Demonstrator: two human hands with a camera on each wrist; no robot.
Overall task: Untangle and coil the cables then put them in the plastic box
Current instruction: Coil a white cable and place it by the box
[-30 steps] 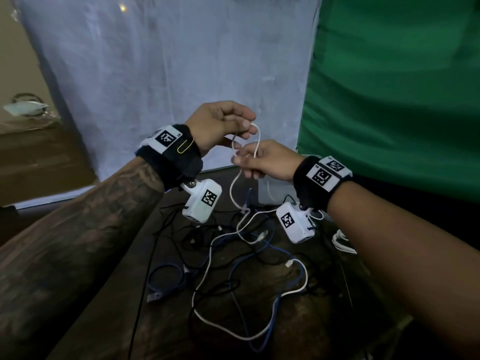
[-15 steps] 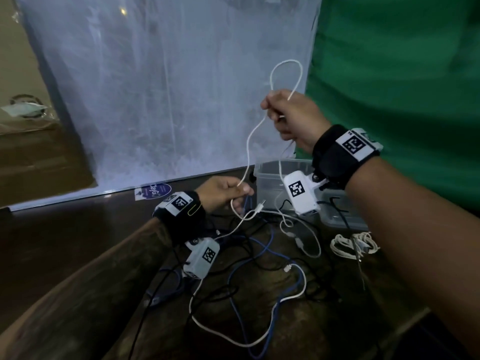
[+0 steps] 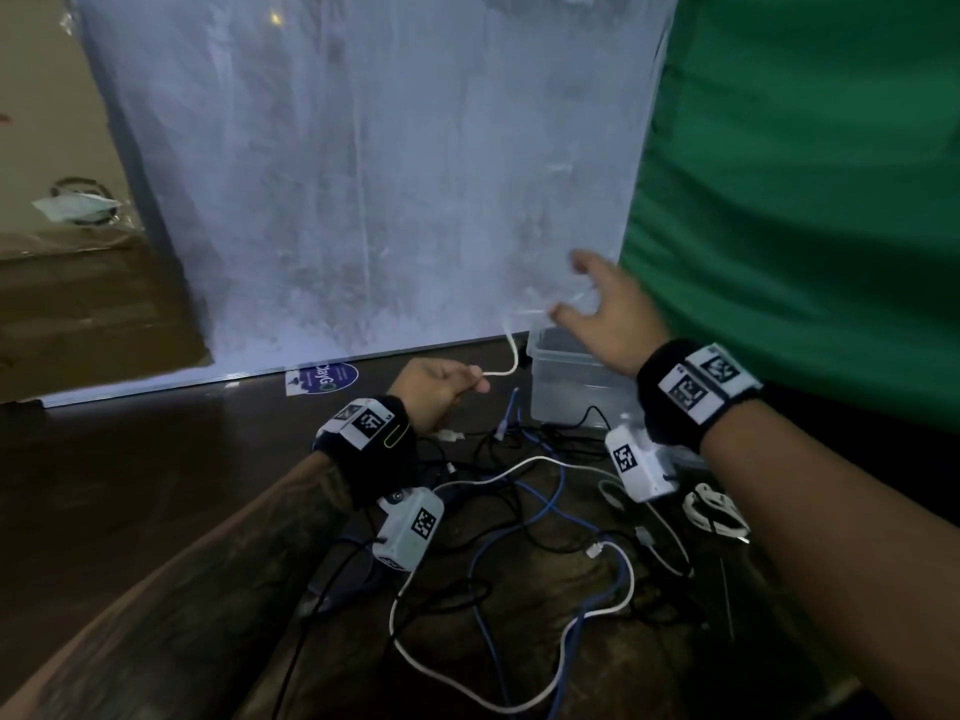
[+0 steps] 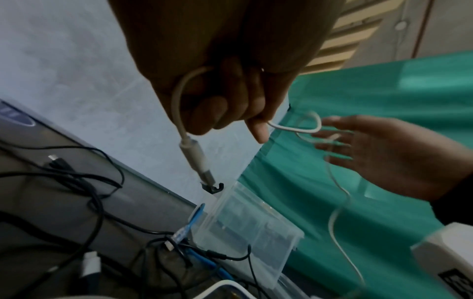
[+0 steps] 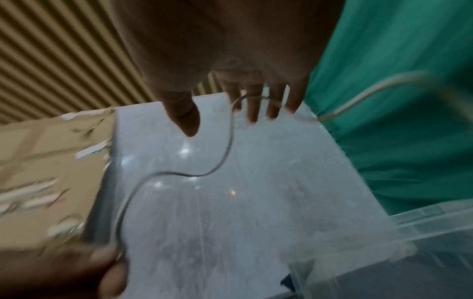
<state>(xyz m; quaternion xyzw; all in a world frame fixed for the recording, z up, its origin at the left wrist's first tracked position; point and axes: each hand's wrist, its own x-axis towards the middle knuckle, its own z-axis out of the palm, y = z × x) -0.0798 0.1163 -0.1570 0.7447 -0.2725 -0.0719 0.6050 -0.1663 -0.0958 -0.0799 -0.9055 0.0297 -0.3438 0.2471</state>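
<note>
Two hands share one white cable: left hand gripping, right hand spread.

right hand motion-blurred, white cable smeared near it

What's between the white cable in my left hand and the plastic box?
Nothing visible. The left hand grips the white cable just left of the plastic box, whose top is open. The right hand hovers open above it.
</note>
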